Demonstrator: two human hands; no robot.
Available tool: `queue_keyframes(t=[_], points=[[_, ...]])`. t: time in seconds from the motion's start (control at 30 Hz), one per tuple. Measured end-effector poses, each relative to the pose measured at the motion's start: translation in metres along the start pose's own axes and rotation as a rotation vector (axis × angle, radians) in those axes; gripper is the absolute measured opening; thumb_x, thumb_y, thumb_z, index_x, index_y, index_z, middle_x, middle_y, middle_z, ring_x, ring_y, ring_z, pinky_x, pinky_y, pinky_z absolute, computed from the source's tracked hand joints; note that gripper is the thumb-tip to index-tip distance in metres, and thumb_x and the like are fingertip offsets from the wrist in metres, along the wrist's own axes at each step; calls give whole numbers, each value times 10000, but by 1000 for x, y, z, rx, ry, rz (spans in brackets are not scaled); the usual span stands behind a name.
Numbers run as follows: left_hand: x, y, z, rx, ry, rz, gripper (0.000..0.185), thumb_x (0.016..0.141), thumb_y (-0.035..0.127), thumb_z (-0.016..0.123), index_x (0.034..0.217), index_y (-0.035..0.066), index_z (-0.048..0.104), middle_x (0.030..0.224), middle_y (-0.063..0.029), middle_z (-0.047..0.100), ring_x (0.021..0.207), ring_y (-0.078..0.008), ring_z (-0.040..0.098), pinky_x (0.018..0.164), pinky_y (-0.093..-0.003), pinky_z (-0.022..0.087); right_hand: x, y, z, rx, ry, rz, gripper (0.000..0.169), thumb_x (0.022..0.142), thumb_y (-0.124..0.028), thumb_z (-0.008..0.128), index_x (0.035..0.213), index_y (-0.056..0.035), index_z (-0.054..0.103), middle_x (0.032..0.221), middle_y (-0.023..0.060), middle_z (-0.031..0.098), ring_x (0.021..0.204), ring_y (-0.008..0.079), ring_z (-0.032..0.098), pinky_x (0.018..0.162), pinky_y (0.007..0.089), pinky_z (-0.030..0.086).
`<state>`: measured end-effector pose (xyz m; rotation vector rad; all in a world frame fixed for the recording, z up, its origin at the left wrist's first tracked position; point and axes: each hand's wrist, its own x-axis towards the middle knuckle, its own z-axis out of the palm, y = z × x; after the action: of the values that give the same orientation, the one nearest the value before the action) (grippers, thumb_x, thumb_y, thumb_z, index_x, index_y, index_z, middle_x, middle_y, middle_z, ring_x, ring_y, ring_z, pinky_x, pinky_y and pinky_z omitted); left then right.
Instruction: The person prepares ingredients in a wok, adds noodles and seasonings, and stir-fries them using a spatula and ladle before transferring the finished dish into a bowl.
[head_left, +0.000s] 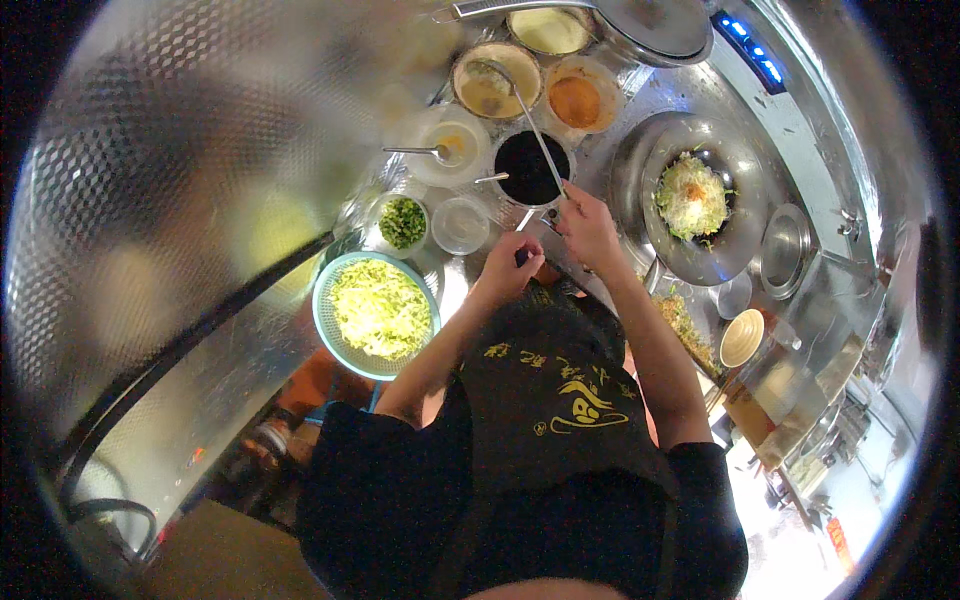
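My right hand (589, 229) grips the long metal handle of a ladle (538, 139). The ladle's bowl end dips into a round tub (469, 97) of pale yellowish contents. Below the handle stands a container of very dark liquid (529, 169). My left hand (514, 264) is curled in front of my apron, near a short pale handle; whether it holds anything is not clear. To my right, a wok (739, 244) contains a mound of shredded vegetables and pale strands (691, 196), with orange-red powder on top.
A teal colander (321, 319) of shredded cabbage stands left, near a tub of chopped greens (403, 223) and a clear container (460, 226). An orange seasoning tub (576, 101) sits at the back. Beyond the wok are a metal bowl (785, 251) and stacked cream bowls (742, 337).
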<state>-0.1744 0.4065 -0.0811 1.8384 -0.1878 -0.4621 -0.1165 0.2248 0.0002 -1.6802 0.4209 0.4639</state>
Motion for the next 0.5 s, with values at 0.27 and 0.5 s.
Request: queue_keyframes(t=[0.27,0.5], points=[[12,-1,-35,-243,140,-254,135,867,126,692,938,19,649,857,-36,660,824,-127,610,759,-294,490,10,-1,41,249,0,150,323,998,-162,518,1292,-41,569,628,-6,471,465,111,435,416,301,373],[34,-11,-59,-205,267,-164,141,870,121,691,970,24,673,859,-52,686,796,-140,631,719,-285,497,12,-17,34,683,-86,372,243,1004,-178,511,1231,-102,552,625,-10,423,411,109,391,332,275,298]])
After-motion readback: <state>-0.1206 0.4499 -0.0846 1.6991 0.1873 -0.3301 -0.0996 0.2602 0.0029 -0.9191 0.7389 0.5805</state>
